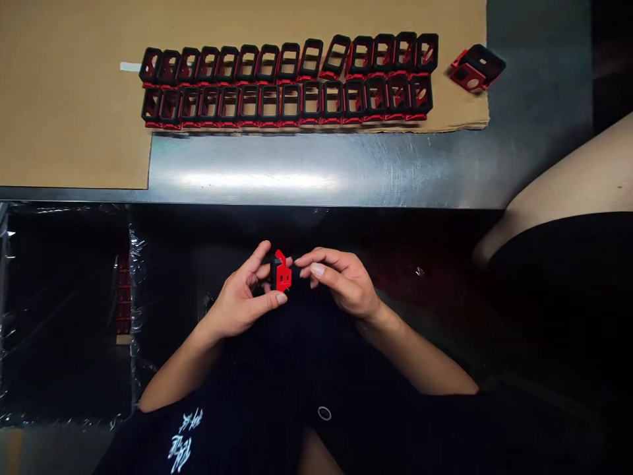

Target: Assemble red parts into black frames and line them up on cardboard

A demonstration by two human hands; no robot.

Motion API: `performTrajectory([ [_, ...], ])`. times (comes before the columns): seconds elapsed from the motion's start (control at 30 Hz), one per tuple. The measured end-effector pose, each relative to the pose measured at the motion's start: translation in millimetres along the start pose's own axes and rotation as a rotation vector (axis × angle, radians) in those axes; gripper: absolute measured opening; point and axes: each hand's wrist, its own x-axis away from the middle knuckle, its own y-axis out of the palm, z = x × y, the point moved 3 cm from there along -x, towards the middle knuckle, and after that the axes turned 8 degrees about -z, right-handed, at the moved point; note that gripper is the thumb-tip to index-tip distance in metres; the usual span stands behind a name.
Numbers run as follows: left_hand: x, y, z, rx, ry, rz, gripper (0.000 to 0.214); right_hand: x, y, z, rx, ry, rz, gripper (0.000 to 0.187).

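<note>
Head view: at the center of the frame, my left hand (247, 290) grips a small red-and-black piece (283, 277), the thumb laid along its lower edge and the fingers around its left and far sides; its red face, with two small dark openings, is exposed, and a red tab slants up at its top. My right hand (349, 284) is just to the right of the piece, palm inward, with the index finger and thumb extended toward it and the other fingers curled; I cannot tell whether these fingertips touch the piece or pinch anything small. Both forearms enter from the lower part of the frame, in front of my dark shirt (267, 396), which bears white lettering (182, 439) at lower left. Across the top, two rows of black-and-red frames (291, 102) stand close together on cardboard (74, 125), their rectangular openings facing me; one frame (337, 56) in the upper row, right of center, leans more than its neighbors. A lone frame (477, 68), at upper right, lies tilted over the right edge of the cardboard. A white strip (129, 66) is seen at the left end of the upper row. Bare metal of the table (321, 165) shows below the rows. At left, red parts (123, 297) appear beside clear plastic (133, 316), too dim for detail. At the right edge, a bare limb (568, 168) of another person extends over the table's corner.
</note>
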Motion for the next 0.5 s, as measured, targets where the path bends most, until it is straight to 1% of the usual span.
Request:
performTrajectory([
  [0.07,-0.8,1.3,-0.5,-0.023,0.001,-0.015,0.100,-0.5,3.7,4.8,-0.197,0.193,-0.016,0.038],
  [0.13,-2.1,3.7,-0.5,0.003,-0.002,-0.027,0.100,-1.0,9.3,5.8,-0.289,0.288,-0.035,0.039],
  [0.23,-2.3,5.9,-0.3,0.054,-0.016,-0.014,0.097,-0.8,15.5,2.2,-0.226,0.306,-0.065,0.025],
  [0.3,-0.8,5.2,-0.6,0.042,-0.038,-0.006,0.091,0.2,17.1,-0.1,-0.163,0.316,-0.073,0.019],
  [0.5,4.7,-0.6,-3.5,-0.070,-0.056,-0.040,0.081,1.6,16.1,0.6,-0.117,0.371,-0.086,0.022],
])
